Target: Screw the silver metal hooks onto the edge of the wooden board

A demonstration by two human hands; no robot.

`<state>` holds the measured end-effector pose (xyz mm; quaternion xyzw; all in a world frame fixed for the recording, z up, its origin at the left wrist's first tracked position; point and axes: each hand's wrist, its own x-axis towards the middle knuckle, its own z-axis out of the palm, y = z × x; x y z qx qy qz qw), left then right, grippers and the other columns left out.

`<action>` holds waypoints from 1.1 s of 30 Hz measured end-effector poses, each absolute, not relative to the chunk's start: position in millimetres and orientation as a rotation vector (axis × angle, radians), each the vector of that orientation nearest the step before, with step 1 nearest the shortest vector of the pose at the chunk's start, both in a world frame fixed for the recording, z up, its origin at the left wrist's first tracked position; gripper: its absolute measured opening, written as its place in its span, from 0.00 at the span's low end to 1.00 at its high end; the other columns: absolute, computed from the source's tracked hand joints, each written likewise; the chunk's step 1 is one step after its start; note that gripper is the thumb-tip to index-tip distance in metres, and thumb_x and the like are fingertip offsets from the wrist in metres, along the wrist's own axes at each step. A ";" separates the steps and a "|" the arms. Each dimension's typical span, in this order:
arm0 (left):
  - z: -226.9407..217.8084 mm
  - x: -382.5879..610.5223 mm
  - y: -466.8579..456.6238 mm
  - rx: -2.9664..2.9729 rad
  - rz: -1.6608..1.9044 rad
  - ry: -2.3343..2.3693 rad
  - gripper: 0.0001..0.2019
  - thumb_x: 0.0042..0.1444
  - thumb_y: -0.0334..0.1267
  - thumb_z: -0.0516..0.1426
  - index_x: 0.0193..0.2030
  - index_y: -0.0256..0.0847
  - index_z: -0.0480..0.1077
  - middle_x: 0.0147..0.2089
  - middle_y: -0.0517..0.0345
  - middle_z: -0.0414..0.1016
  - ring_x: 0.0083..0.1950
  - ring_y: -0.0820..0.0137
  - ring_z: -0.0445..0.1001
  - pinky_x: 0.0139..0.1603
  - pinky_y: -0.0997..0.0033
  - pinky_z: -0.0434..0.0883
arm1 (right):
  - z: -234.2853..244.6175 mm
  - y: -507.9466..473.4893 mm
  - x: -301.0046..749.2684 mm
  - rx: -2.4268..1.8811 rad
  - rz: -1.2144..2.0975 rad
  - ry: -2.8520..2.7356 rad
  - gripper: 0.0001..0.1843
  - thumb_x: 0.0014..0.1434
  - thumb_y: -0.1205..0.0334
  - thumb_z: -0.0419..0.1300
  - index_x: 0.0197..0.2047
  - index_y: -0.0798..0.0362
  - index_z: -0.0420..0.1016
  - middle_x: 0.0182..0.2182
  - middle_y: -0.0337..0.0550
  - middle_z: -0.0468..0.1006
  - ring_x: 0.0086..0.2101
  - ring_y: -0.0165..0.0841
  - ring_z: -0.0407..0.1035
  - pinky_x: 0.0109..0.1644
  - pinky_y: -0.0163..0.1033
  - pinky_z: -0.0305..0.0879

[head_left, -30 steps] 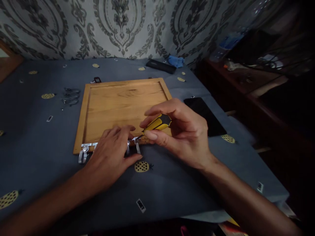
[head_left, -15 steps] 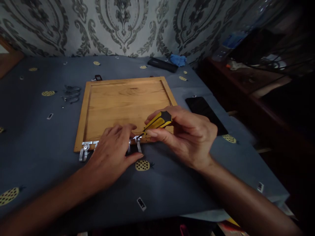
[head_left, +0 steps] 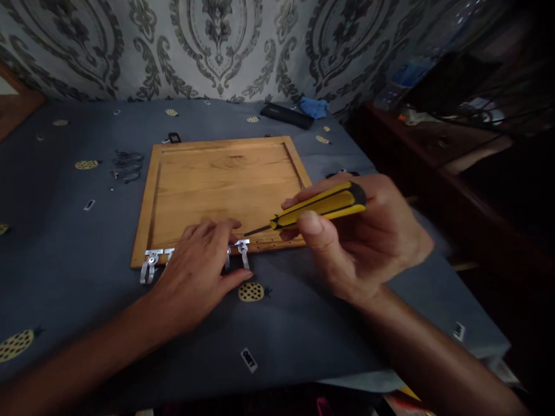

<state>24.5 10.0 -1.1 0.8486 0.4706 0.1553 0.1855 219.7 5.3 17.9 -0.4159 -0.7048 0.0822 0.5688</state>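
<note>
So the board [head_left: 225,179] is lying flat on the table [head_left: 286,358], metal clips along its near edge, and the step in hand looks like screwdriver work on the rightmost clip [head_left: 244,247] in that row. The screwdriver [head_left: 321,209] is tilted pretty low, tip just by the clip; can't tell if it's touching. I'd say any turn calls for standing the handle up more and seating the tip squarely. Right hand [head_left: 373,242] has the handle pinched between thumb and fingers, forearm coming in from the lower right. Left hand [head_left: 197,260] is palm down over the edge, thumb spread from the fingers beside that clip; can't tell if it's gripping anything underneath.
</note>
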 end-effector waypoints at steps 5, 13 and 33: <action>-1.0 25.4 10.5 2.389 0.441 1.322 0.26 0.51 0.35 0.68 0.53 0.41 0.62 0.50 0.50 0.76 0.51 0.52 0.73 0.52 0.48 0.70 | 13.8 9.9 216.6 -1.001 0.144 -1.755 0.04 0.63 0.61 0.63 0.38 0.47 0.71 0.25 0.35 0.75 0.26 0.31 0.72 0.29 0.38 0.70; 1.2 26.2 9.9 2.381 0.393 1.341 0.25 0.52 0.36 0.68 0.52 0.38 0.63 0.49 0.47 0.75 0.51 0.49 0.72 0.52 0.45 0.70 | 12.8 11.8 216.3 -0.945 0.158 -1.789 0.03 0.62 0.64 0.63 0.37 0.50 0.72 0.27 0.35 0.75 0.26 0.29 0.71 0.30 0.37 0.69; 0.1 26.5 10.4 2.373 0.381 1.340 0.23 0.52 0.36 0.68 0.51 0.41 0.62 0.49 0.50 0.74 0.51 0.51 0.72 0.52 0.47 0.70 | 33.4 19.6 227.9 -0.831 0.876 -1.818 0.08 0.61 0.63 0.65 0.44 0.54 0.78 0.37 0.39 0.79 0.30 0.25 0.74 0.32 0.31 0.73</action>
